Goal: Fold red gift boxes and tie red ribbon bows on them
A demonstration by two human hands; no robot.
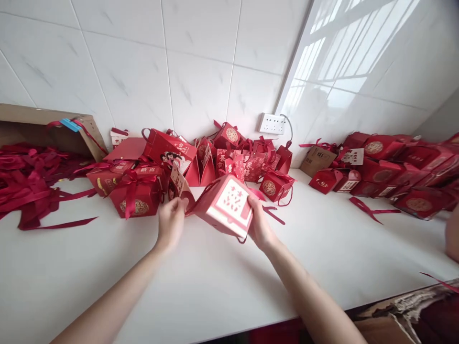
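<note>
Tilted above the table's middle is a red gift box (pixel 223 206) with a white printed panel facing me. My right hand (pixel 261 224) grips it by its right side, fingers wrapped round the edge. Close to its left corner, my left hand (pixel 172 222) is closed in a pinch on a dark red cord (pixel 189 212) that runs to the box; the fingertips are partly hidden. Just behind the left hand stands a printed card-like piece (pixel 179 184). A ribbon-tied red box (pixel 135 198) sits to the left of that hand.
Several red gift boxes (pixel 251 162) line the tiled wall, with more stacked at the right (pixel 387 165). Loose red ribbons (pixel 32 177) heap by a cardboard carton (pixel 46 112) at left. A power strip (pixel 271 123) hangs behind. Part of another person (pixel 452 234) shows at the right edge.
</note>
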